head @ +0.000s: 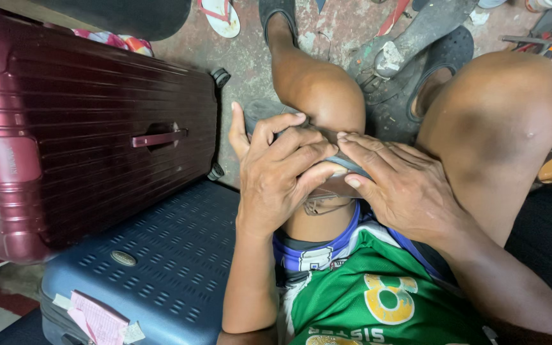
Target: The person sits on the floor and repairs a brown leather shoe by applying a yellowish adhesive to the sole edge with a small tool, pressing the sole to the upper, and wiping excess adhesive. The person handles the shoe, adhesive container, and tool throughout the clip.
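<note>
My left hand is wrapped around a grey, flat, rubbery item that looks like a shoe or a sole, and holds it against my left knee. Most of the item is hidden under my fingers. A grey-blue edge shows between the two hands. My right hand lies over the item's right end, its fingertips pressing that edge and touching the fingers of my left hand. I sit with both knees bent, wearing green shorts with a yellow figure on them.
A maroon ribbed hard suitcase lies at the left, beside a blue hard suitcase with paper tags. On the stained concrete floor are a white flip-flop, black sandals, a worn shoe and tools at the upper right.
</note>
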